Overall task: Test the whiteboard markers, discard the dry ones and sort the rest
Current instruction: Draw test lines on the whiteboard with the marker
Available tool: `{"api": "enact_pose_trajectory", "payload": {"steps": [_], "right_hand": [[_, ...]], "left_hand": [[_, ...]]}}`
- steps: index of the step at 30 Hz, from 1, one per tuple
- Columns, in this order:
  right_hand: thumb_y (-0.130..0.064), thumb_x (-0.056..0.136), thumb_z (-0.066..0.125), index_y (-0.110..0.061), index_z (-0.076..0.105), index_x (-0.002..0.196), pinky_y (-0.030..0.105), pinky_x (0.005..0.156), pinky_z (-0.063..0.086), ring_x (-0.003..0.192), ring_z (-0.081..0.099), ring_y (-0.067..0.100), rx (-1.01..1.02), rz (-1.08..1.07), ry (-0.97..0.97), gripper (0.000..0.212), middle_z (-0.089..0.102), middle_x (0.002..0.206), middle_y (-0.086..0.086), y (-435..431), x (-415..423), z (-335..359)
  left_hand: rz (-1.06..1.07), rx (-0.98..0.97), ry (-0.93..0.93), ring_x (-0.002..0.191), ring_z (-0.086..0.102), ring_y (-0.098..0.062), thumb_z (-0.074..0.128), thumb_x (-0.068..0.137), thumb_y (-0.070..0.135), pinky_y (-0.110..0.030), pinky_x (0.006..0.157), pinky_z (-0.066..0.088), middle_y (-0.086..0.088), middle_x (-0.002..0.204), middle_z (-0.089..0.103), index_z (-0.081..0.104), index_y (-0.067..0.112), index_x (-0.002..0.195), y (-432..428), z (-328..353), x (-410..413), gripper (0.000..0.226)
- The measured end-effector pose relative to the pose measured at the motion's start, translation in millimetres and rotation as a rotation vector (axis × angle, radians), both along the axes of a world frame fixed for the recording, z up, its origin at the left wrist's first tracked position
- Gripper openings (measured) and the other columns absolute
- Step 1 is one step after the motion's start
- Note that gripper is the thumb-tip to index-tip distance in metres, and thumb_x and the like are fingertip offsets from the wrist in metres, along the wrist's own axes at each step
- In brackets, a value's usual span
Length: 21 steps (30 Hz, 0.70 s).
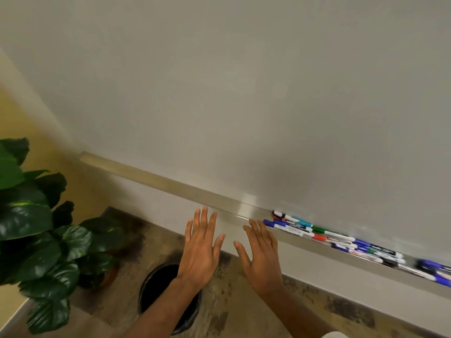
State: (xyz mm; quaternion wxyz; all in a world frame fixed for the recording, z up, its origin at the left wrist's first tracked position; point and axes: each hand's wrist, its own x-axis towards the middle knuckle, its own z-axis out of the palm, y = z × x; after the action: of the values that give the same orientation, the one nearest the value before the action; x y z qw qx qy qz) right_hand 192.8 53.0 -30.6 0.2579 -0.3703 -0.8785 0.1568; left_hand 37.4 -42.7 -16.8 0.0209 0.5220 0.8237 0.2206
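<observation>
A blank whiteboard (244, 93) fills the upper view. Along its lower edge runs a metal tray (195, 191). Several whiteboard markers (329, 236) with blue, green, red, black and teal caps lie in the right part of the tray. My left hand (201, 250) is held flat with straight, spread fingers, just below the tray. My right hand (260, 252) is also spread and holds nothing; its fingertips are close to the nearest blue-capped marker (278, 224), and I cannot tell whether they touch it.
A black round bin (156, 286) stands on the mottled floor beneath my left forearm. A potted plant (36, 228) with large dark green leaves stands at the left, against a yellow wall (31, 118).
</observation>
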Motion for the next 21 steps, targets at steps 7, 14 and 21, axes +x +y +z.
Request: {"api": "enact_pose_trajectory", "payload": {"steps": [7, 14, 21], "right_hand": [[-0.053, 0.102, 0.038, -0.019, 0.044, 0.148, 0.035, 0.122, 0.013, 0.151, 0.02, 0.017, 0.017, -0.13, -0.061, 0.058, 0.031, 0.161, 0.0, 34, 62, 9], [-0.059, 0.102, 0.029, -0.023, 0.036, 0.15, 0.029, 0.123, -0.003, 0.149, 0.017, 0.018, 0.008, -0.26, -0.109, 0.061, 0.035, 0.159, 0.003, 55, 112, 16], [-0.062, 0.103, 0.02, -0.025, 0.041, 0.148, 0.045, 0.121, 0.022, 0.146, 0.034, 0.026, 0.014, -0.324, -0.13, 0.062, 0.04, 0.157, 0.003, 67, 128, 7]], "left_hand": [[-0.147, -0.028, -0.008, 0.159, -0.005, -0.018, 0.016, 0.109, 0.055, -0.044, 0.127, 0.0, -0.002, 0.172, 0.0, 0.012, 0.023, 0.164, 52, 5, 43, 0.064], [-0.228, -0.051, -0.009, 0.159, -0.006, -0.019, 0.009, 0.106, 0.063, -0.045, 0.127, 0.002, 0.002, 0.172, -0.007, -0.001, 0.03, 0.164, 90, 10, 79, 0.067], [-0.249, -0.119, -0.04, 0.159, -0.008, -0.019, 0.0, 0.101, 0.069, -0.045, 0.128, 0.0, 0.001, 0.172, -0.006, 0.004, 0.027, 0.163, 109, -3, 90, 0.075]]}}
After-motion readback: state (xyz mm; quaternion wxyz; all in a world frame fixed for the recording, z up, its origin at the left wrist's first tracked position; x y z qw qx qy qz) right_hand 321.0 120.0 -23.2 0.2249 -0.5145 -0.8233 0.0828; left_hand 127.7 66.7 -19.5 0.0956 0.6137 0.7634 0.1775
